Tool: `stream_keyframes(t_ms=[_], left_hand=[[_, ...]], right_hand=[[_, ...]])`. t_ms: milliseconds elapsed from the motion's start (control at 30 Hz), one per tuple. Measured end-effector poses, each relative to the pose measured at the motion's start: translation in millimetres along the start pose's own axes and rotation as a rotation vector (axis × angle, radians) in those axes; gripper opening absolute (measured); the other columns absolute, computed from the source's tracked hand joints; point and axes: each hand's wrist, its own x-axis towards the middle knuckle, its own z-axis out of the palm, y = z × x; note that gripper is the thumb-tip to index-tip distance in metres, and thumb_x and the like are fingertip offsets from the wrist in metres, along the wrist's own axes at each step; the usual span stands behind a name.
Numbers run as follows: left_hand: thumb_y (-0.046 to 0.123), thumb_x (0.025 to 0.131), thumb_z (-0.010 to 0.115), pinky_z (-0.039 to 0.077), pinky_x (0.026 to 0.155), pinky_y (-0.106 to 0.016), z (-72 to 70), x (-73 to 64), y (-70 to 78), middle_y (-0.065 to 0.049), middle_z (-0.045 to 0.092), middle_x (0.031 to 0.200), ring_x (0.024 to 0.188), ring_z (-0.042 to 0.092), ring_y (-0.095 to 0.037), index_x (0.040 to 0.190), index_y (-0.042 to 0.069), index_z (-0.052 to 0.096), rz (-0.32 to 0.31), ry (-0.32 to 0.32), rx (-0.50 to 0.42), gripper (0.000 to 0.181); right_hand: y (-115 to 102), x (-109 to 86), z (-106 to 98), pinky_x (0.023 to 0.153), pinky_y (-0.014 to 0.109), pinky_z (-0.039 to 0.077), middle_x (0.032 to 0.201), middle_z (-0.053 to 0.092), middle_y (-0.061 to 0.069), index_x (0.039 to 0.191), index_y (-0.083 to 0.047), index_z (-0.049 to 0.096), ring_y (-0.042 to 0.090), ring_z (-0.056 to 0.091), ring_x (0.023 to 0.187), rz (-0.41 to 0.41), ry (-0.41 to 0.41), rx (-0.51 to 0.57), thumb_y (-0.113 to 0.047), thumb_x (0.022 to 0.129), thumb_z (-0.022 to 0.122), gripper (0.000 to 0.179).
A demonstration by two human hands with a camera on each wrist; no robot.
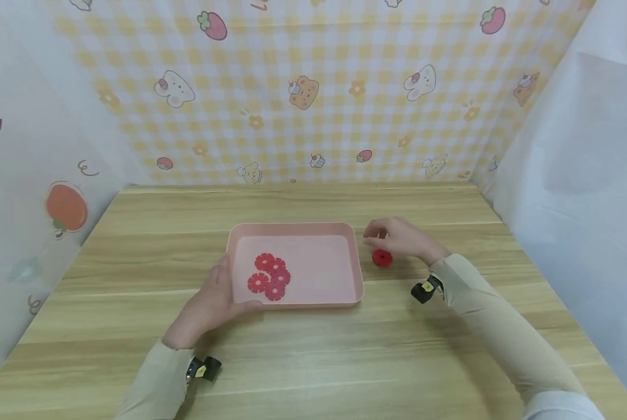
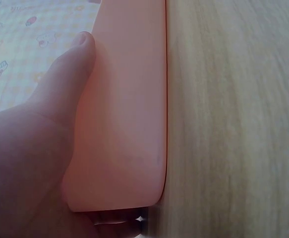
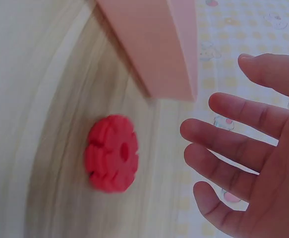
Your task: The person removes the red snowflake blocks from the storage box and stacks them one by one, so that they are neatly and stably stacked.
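Note:
A shallow pink tray lies on the table, with several red notched building discs flat in its left half, some overlapping. My left hand holds the tray's near left corner, thumb along the front wall and fingers at the left side. In the left wrist view, the thumb lies against the tray's wall and the fingertips show past its corner. To the right of the tray, a small stack of red discs rests on the table. My right hand hovers just beyond that stack, fingers loosely bent and holding nothing.
The wooden table runs back to a yellow checked cloth printed with cartoon figures. White sheets hang at both sides. A small black camera is strapped to each wrist.

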Motion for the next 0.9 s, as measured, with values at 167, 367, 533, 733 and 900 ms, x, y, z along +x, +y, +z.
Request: stream_keyframes(t_ms=[167, 367, 533, 733, 900], left_hand=[[0.059, 0.067, 0.078, 0.051, 0.088, -0.055, -1.8, -1.0, 0.8, -0.028, 0.039, 0.132, 0.114, 0.049, -0.041, 0.148, -0.005, 0.005, -0.004, 0.003, 0.005, 0.126], [0.056, 0.066, 0.080, 0.051, 0.089, -0.055, -1.2, 0.0, 0.0, -0.026, 0.039, 0.132, 0.115, 0.048, -0.040, 0.148, -0.003, 0.006, -0.007, 0.004, -0.010, 0.125], [0.058, 0.066, 0.079, 0.051, 0.089, -0.055, -0.4, 0.2, -1.7, -0.027, 0.039, 0.132, 0.115, 0.049, -0.040, 0.148, -0.004, 0.005, -0.009, -0.001, -0.006, 0.126], [0.058, 0.066, 0.079, 0.051, 0.089, -0.055, -1.4, 0.2, -1.4, -0.028, 0.039, 0.132, 0.115, 0.049, -0.041, 0.148, -0.004, 0.006, -0.003, 0.004, -0.008, 0.126], [0.058, 0.066, 0.079, 0.050, 0.090, -0.055, -1.8, 0.0, -0.4, -0.028, 0.039, 0.133, 0.115, 0.049, -0.041, 0.148, -0.004, 0.005, -0.026, -0.007, -0.013, 0.127]], right_hand=[[-10.4, 7.7, 0.2, 0.077, 0.035, 0.051, 0.096, 0.070, -0.001, 0.103, -0.013, 0.070, 0.016, 0.059, 0.083, -0.060, -0.016, -0.021, -0.028, 0.091, 0.062, 0.020], [-22.6, 14.5, 0.3, 0.084, 0.037, 0.052, 0.100, 0.070, 0.000, 0.106, -0.012, 0.070, 0.015, 0.062, 0.089, -0.103, -0.080, -0.066, -0.024, 0.092, 0.063, 0.020], [-29.9, 19.3, -0.3, 0.080, 0.034, 0.052, 0.096, 0.069, 0.000, 0.106, -0.010, 0.070, 0.016, 0.060, 0.085, -0.112, -0.122, -0.077, -0.023, 0.092, 0.062, 0.020], [-35.2, 26.6, -0.7, 0.070, 0.028, 0.050, 0.089, 0.066, -0.001, 0.105, -0.010, 0.070, 0.015, 0.057, 0.077, -0.099, -0.130, -0.094, -0.023, 0.093, 0.062, 0.020], [-43.9, 34.6, -3.0, 0.068, 0.028, 0.049, 0.086, 0.065, -0.002, 0.100, -0.015, 0.069, 0.014, 0.057, 0.076, -0.117, -0.133, -0.117, -0.025, 0.093, 0.061, 0.015]])
